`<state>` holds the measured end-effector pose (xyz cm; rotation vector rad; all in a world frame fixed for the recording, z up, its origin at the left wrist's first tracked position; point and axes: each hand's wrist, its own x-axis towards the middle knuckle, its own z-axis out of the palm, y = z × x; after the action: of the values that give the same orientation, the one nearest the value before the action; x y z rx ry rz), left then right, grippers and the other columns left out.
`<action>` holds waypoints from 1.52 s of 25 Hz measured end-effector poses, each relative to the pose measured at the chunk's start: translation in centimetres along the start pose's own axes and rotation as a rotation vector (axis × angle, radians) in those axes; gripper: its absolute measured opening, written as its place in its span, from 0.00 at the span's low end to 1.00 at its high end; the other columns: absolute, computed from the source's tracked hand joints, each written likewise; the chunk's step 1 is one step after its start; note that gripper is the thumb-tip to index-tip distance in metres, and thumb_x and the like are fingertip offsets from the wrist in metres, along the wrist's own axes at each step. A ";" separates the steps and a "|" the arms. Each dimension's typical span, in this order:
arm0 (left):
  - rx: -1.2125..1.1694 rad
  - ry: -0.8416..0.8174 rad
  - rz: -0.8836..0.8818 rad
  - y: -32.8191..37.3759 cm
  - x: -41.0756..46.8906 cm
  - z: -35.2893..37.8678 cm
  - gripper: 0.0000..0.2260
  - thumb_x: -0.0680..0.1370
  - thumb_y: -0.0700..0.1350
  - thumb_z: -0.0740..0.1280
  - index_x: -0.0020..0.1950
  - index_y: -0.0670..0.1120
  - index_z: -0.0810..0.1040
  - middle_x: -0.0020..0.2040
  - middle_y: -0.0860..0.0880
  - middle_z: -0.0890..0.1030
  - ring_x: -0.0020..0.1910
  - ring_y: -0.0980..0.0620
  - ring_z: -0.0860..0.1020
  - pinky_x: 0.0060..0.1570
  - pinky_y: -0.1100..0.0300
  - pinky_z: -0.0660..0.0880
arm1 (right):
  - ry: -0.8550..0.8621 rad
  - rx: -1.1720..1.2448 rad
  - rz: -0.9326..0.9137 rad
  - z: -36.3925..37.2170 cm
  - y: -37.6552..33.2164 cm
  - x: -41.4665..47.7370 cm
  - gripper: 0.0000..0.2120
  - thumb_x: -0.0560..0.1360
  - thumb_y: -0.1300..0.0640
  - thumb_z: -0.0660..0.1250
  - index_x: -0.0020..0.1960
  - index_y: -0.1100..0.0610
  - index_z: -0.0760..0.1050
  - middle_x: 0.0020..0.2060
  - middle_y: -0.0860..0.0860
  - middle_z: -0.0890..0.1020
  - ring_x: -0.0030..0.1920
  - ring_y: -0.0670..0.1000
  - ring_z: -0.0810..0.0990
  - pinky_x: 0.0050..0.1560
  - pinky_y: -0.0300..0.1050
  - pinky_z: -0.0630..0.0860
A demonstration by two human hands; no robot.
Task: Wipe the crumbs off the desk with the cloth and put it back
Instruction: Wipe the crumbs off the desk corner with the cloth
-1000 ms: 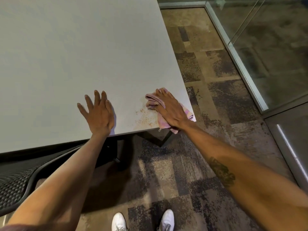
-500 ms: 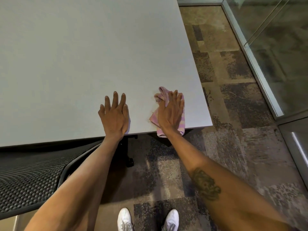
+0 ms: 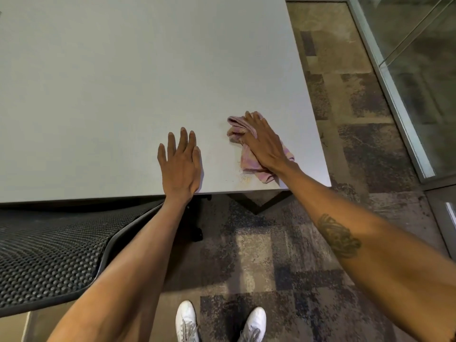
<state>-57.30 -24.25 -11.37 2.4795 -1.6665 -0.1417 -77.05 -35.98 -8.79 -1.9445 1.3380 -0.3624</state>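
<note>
R hand [image 3: 265, 144] is pressing flat on the cloth [image 3: 249, 161], fingers spread and extended, palm down, not gripping, just pinning it to the desk [image 3: 123, 82]. Cloth is pink, crumpled, bunching out past the fingertips on the far side and trailing toward the near edge under the wrist. It is sitting near the desk's near-right corner, all of it on the surface. Crumbs [image 3: 244, 178] are lying in a thin scatter just left of the cloth's near end, close to the desk edge; a few finer specks possibly further left, too faint to confirm. L hand [image 3: 180, 161] is resting flat on the desk, fingers wide, holding nothing, beside the cloth w/ a bare gap between. Heel of L hand is sitting at the desk's near edge. Black mesh chair [image 3: 49, 253] is tucking under the desk at left. White shoes [image 3: 187, 322] are standing on patterned carpet [image 3: 345, 107] below. Glass partition [image 3: 419, 70] is running along the right.
</note>
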 end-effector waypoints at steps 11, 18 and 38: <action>-0.063 -0.049 -0.001 0.0 -0.2 -0.5 0.24 0.87 0.51 0.43 0.83 0.49 0.57 0.84 0.52 0.56 0.84 0.44 0.51 0.79 0.33 0.46 | -0.263 -0.064 -0.211 -0.1 0.3 -3.8 0.25 0.82 0.47 0.52 0.78 0.46 0.65 0.79 0.45 0.62 0.79 0.44 0.57 0.77 0.39 0.51; -0.076 -0.062 0.016 0.1 -0.4 -1.1 0.23 0.87 0.49 0.44 0.83 0.50 0.58 0.84 0.51 0.55 0.84 0.44 0.50 0.79 0.34 0.46 | -0.161 -0.027 -0.156 2.4 -1.1 -6.5 0.27 0.81 0.45 0.53 0.79 0.49 0.63 0.79 0.46 0.62 0.80 0.45 0.56 0.79 0.45 0.52; -0.034 -0.047 0.032 -0.2 -0.8 -1.0 0.24 0.87 0.49 0.43 0.84 0.49 0.54 0.85 0.49 0.53 0.84 0.42 0.50 0.80 0.35 0.47 | 0.052 -0.366 0.056 7.2 -3.7 -8.1 0.50 0.75 0.25 0.47 0.82 0.60 0.43 0.82 0.56 0.46 0.82 0.53 0.44 0.81 0.51 0.41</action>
<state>-57.22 -23.38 -10.39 2.4420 -1.7063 -0.2241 -73.59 -25.06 -9.72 -2.1991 1.5764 -0.1483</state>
